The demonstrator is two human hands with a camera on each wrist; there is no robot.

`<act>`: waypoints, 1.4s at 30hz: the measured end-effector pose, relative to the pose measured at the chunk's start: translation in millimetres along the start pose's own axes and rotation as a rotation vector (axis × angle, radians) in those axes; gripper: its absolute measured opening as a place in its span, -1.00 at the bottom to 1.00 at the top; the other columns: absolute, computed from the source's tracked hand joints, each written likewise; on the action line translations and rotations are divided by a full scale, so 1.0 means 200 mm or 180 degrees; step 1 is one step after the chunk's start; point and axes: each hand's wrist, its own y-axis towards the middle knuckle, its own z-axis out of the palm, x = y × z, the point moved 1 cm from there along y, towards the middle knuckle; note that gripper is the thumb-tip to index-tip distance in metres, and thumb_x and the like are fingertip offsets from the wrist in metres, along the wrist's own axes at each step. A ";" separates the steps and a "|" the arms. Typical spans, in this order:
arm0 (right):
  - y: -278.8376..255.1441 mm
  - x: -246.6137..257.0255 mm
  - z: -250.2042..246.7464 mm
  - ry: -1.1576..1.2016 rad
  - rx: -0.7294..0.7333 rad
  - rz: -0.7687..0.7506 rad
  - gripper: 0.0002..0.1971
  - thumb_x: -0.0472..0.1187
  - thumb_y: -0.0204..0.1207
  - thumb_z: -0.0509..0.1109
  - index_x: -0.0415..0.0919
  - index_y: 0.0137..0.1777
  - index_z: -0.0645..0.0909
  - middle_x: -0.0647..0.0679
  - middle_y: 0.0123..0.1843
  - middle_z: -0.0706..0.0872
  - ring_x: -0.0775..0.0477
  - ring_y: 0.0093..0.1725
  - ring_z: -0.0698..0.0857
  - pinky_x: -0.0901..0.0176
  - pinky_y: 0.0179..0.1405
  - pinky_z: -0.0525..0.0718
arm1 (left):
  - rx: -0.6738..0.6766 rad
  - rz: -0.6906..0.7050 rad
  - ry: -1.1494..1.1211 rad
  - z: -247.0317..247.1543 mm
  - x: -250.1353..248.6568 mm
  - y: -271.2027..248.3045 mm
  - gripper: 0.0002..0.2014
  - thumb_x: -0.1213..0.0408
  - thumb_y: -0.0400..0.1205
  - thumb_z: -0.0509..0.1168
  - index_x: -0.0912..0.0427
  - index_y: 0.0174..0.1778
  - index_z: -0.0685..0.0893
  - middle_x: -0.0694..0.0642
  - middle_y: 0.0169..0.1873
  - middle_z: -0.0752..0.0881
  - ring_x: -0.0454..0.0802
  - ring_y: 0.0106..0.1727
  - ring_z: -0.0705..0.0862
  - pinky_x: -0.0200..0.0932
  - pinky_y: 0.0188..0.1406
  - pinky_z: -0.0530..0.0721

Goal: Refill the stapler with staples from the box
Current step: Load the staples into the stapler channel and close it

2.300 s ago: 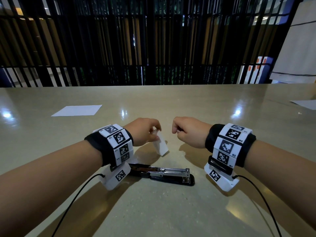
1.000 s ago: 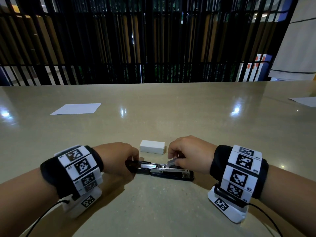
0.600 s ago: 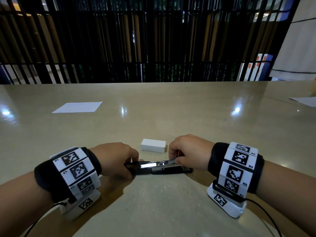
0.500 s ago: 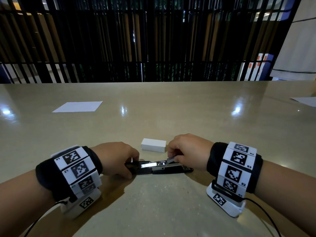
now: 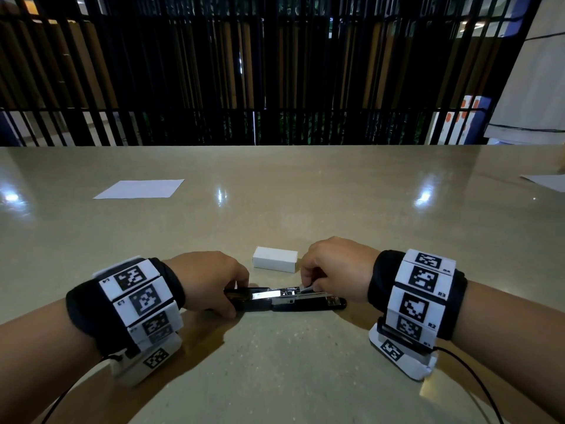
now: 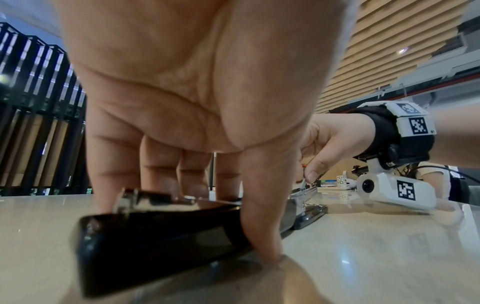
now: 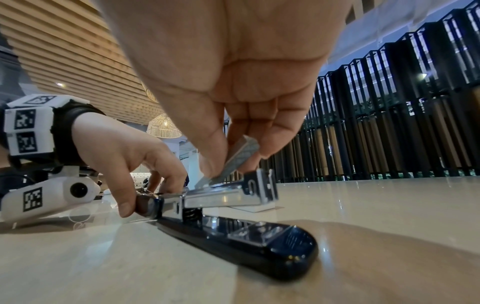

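1 stapler (image 5: 284, 299) lies opened flat at 6 o'clock on the table (image 5: 305, 194), 1 closed white staple box (image 5: 275, 259) just beyond it at 12 o'clock; its contents are hidden. The left hand (image 5: 211, 283) grips the stapler's flipped-back cover, fingers curled. The right hand (image 5: 333, 270) pinches 1 staple strip (image 7: 231, 162), tilted, its lower end in the metal channel (image 7: 228, 195). 2 paper sheets (image 5: 139, 188) lie at 10 and 2 o'clock.

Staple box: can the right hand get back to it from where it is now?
Probably yes. The staple box lies just beyond the right hand with nothing between, but that hand is pinching a staple strip over the stapler.
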 end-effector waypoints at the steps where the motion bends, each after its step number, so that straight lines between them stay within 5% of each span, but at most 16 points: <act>1: 0.00 0.00 0.00 0.0013 -0.0004 0.0004 -0.83 -0.25 0.55 0.36 -0.07 0.05 0.75 0.05 0.01 0.63 -0.04 0.13 0.65 0.19 0.07 0.58 | 0.0011 -0.0001 -0.0005 0.00 0.00 0.00 -0.64 0.01 0.51 0.41 -0.13 0.24 0.63 -0.09 0.09 0.70 -0.10 0.06 0.64 -0.25 -0.05 0.54; 12: -0.01 -0.03 0.00 0.0117 0.0046 0.0023 -0.81 -0.30 0.55 0.35 -0.10 0.06 0.74 0.01 0.08 0.73 -0.01 0.09 0.67 0.25 0.04 0.57 | 0.0011 0.0003 0.0002 -0.01 -0.01 -0.02 -0.64 0.01 0.52 0.40 -0.14 0.24 0.63 -0.09 0.10 0.70 -0.09 0.09 0.64 -0.14 0.13 0.64; 17: 0.00 -0.01 0.00 0.0174 -0.0048 -0.0059 -0.82 -0.27 0.55 0.37 -0.09 0.07 0.75 0.13 -0.07 0.57 0.09 -0.05 0.54 0.28 0.00 0.51 | 0.0024 0.0001 -0.0025 0.00 0.00 -0.01 -0.65 0.00 0.51 0.41 -0.15 0.22 0.63 -0.10 0.08 0.70 -0.10 0.07 0.63 -0.18 0.08 0.62; 30: 0.00 -0.01 0.00 0.0073 0.0046 -0.0020 -0.82 -0.27 0.57 0.35 -0.10 0.10 0.71 0.11 -0.06 0.58 0.08 -0.05 0.54 0.28 -0.03 0.48 | 0.0020 0.0015 -0.0037 0.00 0.00 -0.02 -0.64 0.00 0.51 0.41 -0.14 0.24 0.63 -0.11 0.09 0.70 -0.10 0.07 0.63 -0.16 0.09 0.63; 42: -0.01 -0.02 0.02 -0.0206 0.0132 -0.0001 -0.75 -0.19 0.58 0.35 -0.07 0.23 0.69 -0.02 0.21 0.68 -0.06 0.19 0.63 0.28 0.00 0.41 | -0.0032 0.0039 0.0003 0.00 0.00 -0.02 -0.64 -0.01 0.50 0.40 -0.15 0.23 0.63 -0.11 0.09 0.69 -0.11 0.05 0.62 -0.18 0.02 0.62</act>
